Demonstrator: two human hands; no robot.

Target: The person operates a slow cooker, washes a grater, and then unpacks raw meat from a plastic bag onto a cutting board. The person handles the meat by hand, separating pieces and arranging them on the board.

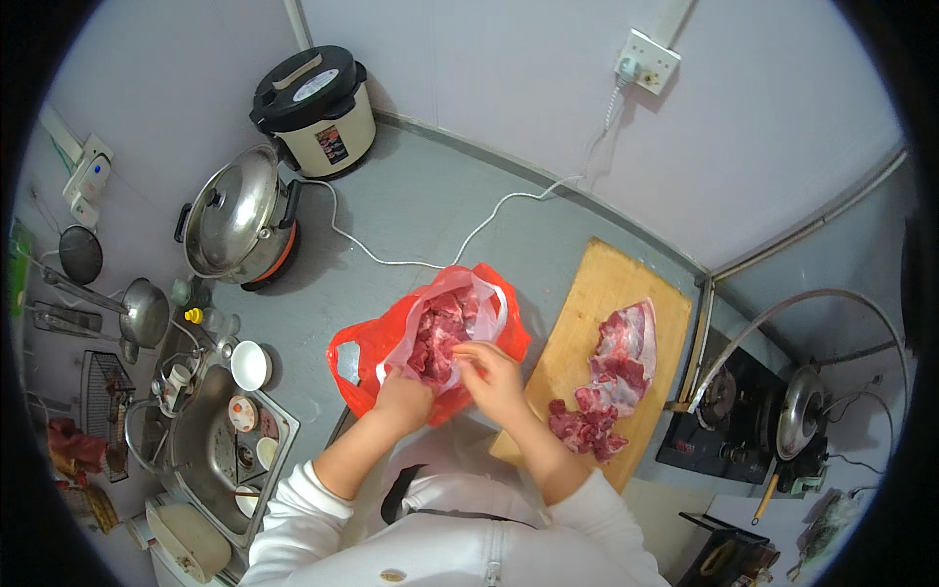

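A red plastic bag (378, 330) with a pale inner liner stands on the grey countertop, its mouth spread around chunks of raw meat (444, 330). My left hand (405, 400) grips the near left rim of the bag, its fingertips partly hidden by the folds. Over the bag's right side, my right hand (490, 374) has its thumb and fingertips close together at the meat; whether they pinch a piece cannot be told. To the right, a wooden cutting board (587, 293) bears a larger slab of raw meat (634, 345) and a pile of cut meat pieces (587, 429).
At the back left are a rice cooker (323, 125) and a lidded steel pot (238, 216). A white cord (499, 209) crosses the counter behind the bag. A white bowl (251, 365) sits beside the steel sink (198, 440). The gas stove (726, 418) lies right of the board.
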